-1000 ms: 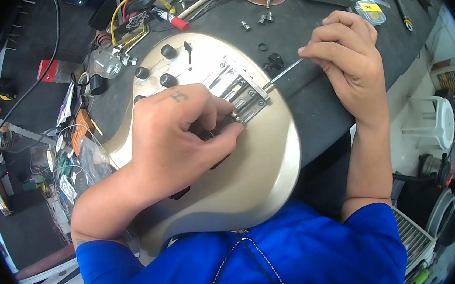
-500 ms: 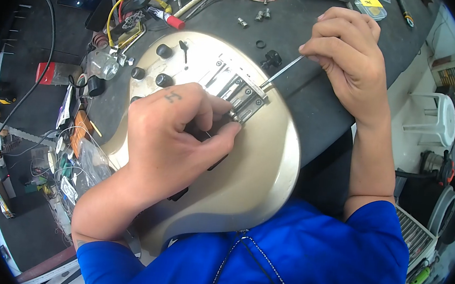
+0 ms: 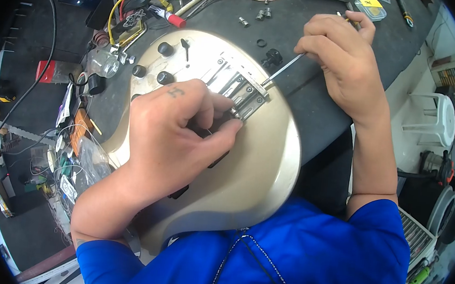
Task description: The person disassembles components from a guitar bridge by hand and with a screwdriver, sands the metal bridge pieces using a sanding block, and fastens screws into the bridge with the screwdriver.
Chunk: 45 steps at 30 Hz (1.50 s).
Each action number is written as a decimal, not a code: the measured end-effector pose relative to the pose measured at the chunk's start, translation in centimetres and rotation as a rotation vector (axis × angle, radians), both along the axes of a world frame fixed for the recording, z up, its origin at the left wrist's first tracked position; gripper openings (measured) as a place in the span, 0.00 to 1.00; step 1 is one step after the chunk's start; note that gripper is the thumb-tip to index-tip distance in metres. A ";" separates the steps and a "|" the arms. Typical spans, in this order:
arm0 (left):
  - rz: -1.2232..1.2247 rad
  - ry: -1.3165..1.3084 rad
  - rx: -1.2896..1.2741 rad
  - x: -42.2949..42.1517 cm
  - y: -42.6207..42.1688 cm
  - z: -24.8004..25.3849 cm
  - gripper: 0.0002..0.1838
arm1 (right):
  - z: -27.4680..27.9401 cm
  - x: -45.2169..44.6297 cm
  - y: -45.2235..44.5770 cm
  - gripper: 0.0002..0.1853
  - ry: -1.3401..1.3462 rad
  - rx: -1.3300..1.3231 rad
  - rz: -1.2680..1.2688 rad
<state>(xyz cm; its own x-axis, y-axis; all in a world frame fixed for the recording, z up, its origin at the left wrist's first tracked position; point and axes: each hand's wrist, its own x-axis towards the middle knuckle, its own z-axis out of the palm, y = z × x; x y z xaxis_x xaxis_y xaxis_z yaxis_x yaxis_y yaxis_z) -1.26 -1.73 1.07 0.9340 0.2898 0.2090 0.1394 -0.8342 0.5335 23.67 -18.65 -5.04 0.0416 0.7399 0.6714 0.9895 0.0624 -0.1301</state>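
Your left hand (image 3: 172, 123) pinches the rectangular silver-metal bridge (image 3: 249, 93), likely steadying it; your right hand (image 3: 345, 63) grips a slim silver-metal screwdriver (image 3: 283, 69).

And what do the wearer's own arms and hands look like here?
Short, bright blue fabric sleeves leave both forearms bare. The ungloved left hand bears a dark, angular, tattoo-like marking on its back; the right hand is ungloved too. No watch shows on either wrist.

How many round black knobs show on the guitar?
4: top knob beside the switch, second knob below, third knob to its left, fourth knob partly covered by the left hand, which may hide more.
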 end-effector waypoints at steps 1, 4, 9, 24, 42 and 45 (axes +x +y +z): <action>-0.003 -0.010 -0.009 0.0 0.0 0.0 0.24 | -0.1 0.0 0.0 0.14 0.019 -0.011 0.023; -0.008 -0.031 -0.032 0.1 -0.1 0.0 0.24 | 0.1 -0.7 -0.3 0.13 0.237 -0.047 0.073; 0.008 -0.016 -0.044 0.1 -0.2 0.0 0.24 | -0.8 -0.1 0.1 0.12 0.199 0.054 0.127; -0.005 -0.029 -0.040 0.0 0.0 -0.2 0.25 | -0.7 -0.8 0.1 0.11 0.133 0.042 0.063; -0.007 -0.050 -0.046 0.1 0.1 -0.4 0.25 | -1.4 -0.4 0.5 0.10 0.167 0.136 0.147; -0.009 -0.018 0.000 0.1 0.1 -0.2 0.25 | -0.1 -0.7 0.5 0.11 0.022 0.177 0.129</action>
<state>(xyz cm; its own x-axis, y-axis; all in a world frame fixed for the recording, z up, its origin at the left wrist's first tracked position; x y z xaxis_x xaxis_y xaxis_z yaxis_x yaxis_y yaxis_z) -1.16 -1.65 0.90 0.9327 0.2812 0.2257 0.1224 -0.8356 0.5355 22.93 -18.18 -5.10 -0.0299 0.6110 0.7911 0.9688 0.2124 -0.1275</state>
